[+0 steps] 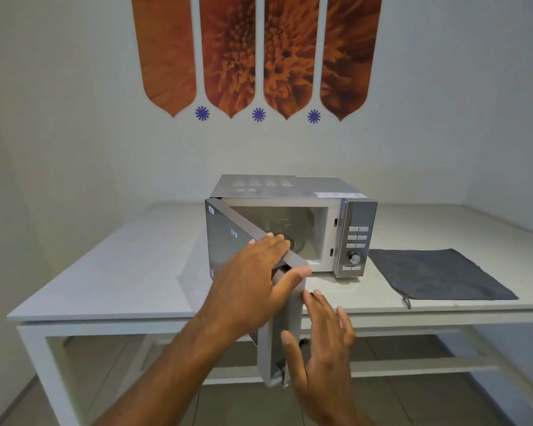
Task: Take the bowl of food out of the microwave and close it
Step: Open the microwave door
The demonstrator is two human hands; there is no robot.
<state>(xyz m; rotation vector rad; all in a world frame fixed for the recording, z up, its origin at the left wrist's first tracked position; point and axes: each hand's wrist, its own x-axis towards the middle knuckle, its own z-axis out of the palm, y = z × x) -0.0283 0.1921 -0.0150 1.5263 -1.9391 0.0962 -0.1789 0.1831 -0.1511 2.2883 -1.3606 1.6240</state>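
A silver microwave (290, 192) stands on a white table (120, 272). Its door (228, 238) is hinged on the left and swung out toward me, about half open. My left hand (253, 287) lies on the door's outer face, with the fingers over the top edge and the thumb hooked round the free edge. My right hand (323, 342) hovers by the lower free edge of the door, fingers spread, holding nothing. Inside the cavity, a dark round shape (293, 242) shows just past my left fingertips. I cannot tell whether it is the bowl.
The control panel (356, 241), with buttons and a dial, is on the microwave's right side. A dark grey cloth (437, 275) lies flat on the table to the right of it. The table meets the walls in a corner, and tiled floor shows beneath it.
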